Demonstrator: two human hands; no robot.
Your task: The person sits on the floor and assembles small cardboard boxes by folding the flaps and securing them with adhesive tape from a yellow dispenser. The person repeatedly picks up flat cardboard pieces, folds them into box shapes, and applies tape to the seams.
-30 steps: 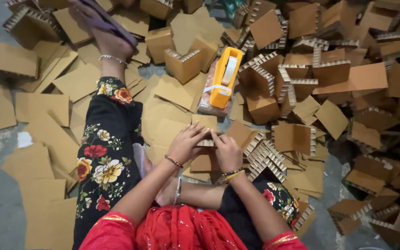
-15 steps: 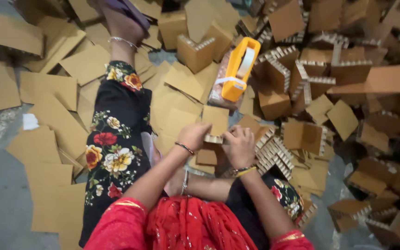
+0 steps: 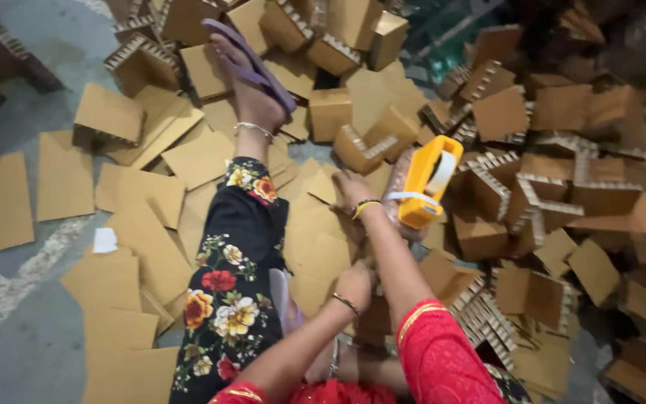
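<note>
1. Now, right hand (image 3: 353, 188) is stretched forward, fingers flat on loose cardboard sheets (image 3: 315, 247); whether it grips one, cannot tell.
2. Left hand (image 3: 354, 284) is curled near the lap; what it holds is hidden.
3. Yellow tape dispenser (image 3: 428, 183) lies just right of the right hand.
4. Grey concrete floor (image 3: 16, 329) is strewn with cardboard boxes (image 3: 562, 187).

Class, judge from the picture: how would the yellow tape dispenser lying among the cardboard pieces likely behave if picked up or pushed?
The yellow tape dispenser looks like rigid plastic, so it would probably keep its shape when gripped. It rests tilted on uneven cardboard pieces, so a push might tip or slide it. Its smooth shell may be slightly slippery.
</note>
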